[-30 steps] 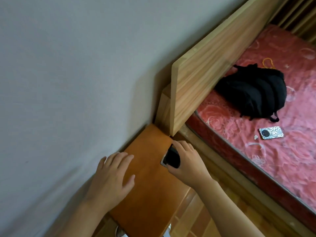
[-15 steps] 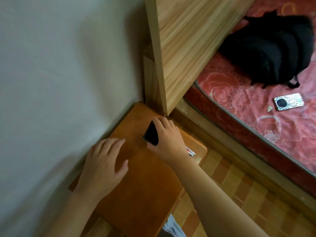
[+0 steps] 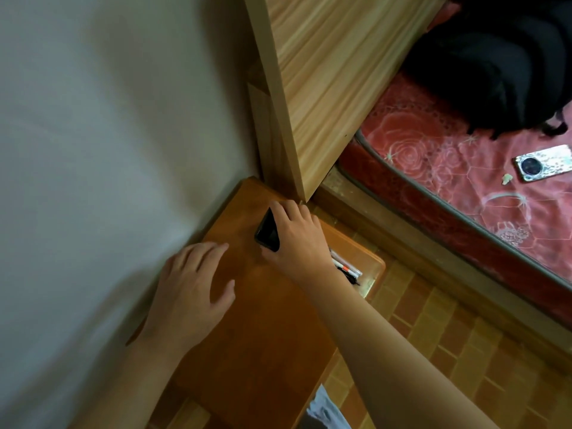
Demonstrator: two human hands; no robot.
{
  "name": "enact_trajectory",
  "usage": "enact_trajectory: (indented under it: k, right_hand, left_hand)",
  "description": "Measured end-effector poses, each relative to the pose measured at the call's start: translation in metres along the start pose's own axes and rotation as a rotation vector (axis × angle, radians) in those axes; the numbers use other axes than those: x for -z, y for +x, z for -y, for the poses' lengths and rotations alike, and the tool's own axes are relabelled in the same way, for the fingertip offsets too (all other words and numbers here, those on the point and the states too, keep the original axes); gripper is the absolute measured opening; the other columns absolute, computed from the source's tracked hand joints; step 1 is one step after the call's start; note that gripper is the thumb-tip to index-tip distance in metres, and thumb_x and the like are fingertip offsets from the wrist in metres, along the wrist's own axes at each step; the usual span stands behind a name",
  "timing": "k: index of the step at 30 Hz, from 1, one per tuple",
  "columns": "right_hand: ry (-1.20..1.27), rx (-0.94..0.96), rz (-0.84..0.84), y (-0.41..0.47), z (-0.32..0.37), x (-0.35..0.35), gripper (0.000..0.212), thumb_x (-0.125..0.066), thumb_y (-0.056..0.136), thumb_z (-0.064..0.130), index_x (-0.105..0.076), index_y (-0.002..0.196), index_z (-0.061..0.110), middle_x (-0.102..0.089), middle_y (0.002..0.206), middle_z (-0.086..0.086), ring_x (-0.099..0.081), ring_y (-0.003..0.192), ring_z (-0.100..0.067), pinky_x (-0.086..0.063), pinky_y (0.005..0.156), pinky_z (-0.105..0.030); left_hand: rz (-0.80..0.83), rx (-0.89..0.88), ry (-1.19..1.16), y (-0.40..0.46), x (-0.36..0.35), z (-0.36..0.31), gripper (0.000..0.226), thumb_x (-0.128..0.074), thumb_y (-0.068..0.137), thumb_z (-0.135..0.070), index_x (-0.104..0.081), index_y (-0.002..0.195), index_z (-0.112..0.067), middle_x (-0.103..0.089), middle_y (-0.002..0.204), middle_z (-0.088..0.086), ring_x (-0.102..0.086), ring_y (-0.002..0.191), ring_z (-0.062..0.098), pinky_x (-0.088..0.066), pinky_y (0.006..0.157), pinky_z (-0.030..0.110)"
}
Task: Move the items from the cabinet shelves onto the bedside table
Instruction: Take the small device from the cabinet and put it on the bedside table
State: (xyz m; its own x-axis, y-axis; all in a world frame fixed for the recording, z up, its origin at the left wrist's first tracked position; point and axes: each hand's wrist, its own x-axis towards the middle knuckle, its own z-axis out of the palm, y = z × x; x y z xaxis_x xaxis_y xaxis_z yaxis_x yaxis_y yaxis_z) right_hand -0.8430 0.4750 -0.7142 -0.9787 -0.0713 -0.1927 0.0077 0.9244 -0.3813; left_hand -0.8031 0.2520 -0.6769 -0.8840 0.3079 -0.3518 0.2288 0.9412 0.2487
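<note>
Bedside surface (image 3: pixel 263 335), orange wood, wedged between wall and headboard (image 3: pixel 334 72). Right hand (image 3: pixel 297 239) fingers grasping dark phone (image 3: pixel 267 232), lying on surface near back corner. Left hand (image 3: pixel 192 292) flat, released. Step: placing. Next: release, withdraw.

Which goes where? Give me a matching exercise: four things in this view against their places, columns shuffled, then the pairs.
Things:
1. black phone
2. patterned phone
3. pens
4. left hand

Places:
A. on the red bedspread
B. under the right hand
C. flat on the bedside table, by the wall
D. at the table's right edge

Pairs: 1-B, 2-A, 3-D, 4-C
</note>
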Motion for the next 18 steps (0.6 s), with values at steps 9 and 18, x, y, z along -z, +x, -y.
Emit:
enact_trajectory:
  k: [9,18]
  right_hand:
    - [0.003,-0.038,-0.009,-0.005,0.001,0.0,0.094,-0.079,0.079,0.05,-0.031,0.155,0.023,-0.05,0.143,-0.006,-0.048,0.129,-0.03,-0.046,0.104,-0.047]
    - [-0.018,-0.001,-0.001,-0.021,-0.003,0.02,0.094,-0.075,0.083,0.052,-0.026,0.158,0.026,-0.036,0.159,-0.005,-0.032,0.147,-0.031,-0.033,0.119,-0.051]
  left_hand:
    - [-0.022,-0.005,-0.033,-0.006,-0.004,0.004,0.063,-0.039,0.098,-0.057,-0.035,0.155,-0.028,-0.04,0.154,-0.008,-0.034,0.143,0.014,-0.034,0.117,0.037]
    - [-0.076,-0.008,-0.03,-0.013,0.0,0.01,0.063,-0.039,0.097,-0.058,-0.035,0.153,-0.029,-0.043,0.15,-0.008,-0.038,0.139,0.013,-0.037,0.114,0.038]
